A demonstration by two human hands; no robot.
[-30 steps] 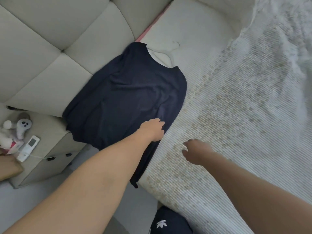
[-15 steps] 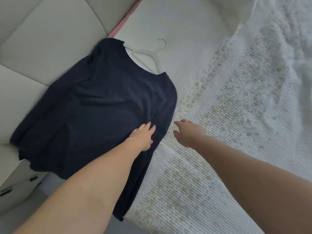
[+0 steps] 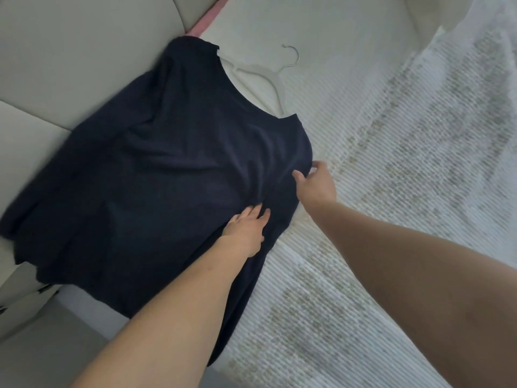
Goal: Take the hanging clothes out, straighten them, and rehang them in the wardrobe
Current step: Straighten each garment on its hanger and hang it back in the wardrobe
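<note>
**Kid:** Where is the shirt?

**Friend:** The dark blue shirt [image 3: 167, 177] lies spread out on the bed [image 3: 391, 247], by the bed's left edge. Its bottom part hangs off the bed and leans on the padded headboard [image 3: 70, 65].

**Kid:** Is it on a hanger?

**Friend:** Yes. A white hanger [image 3: 268, 77] sticks out of the neck hole. Its hook lies flat on the white sheet.

**Kid:** What is the left hand doing?

**Friend:** The left hand [image 3: 246, 228] lies flat on the shirt. Its fingers are straight and press down on the cloth.

**Kid:** And the right hand?

**Friend:** The right hand [image 3: 317, 183] is at the shirt's right edge. Its thumb and fingers bend around the cloth there and pinch it.
</note>
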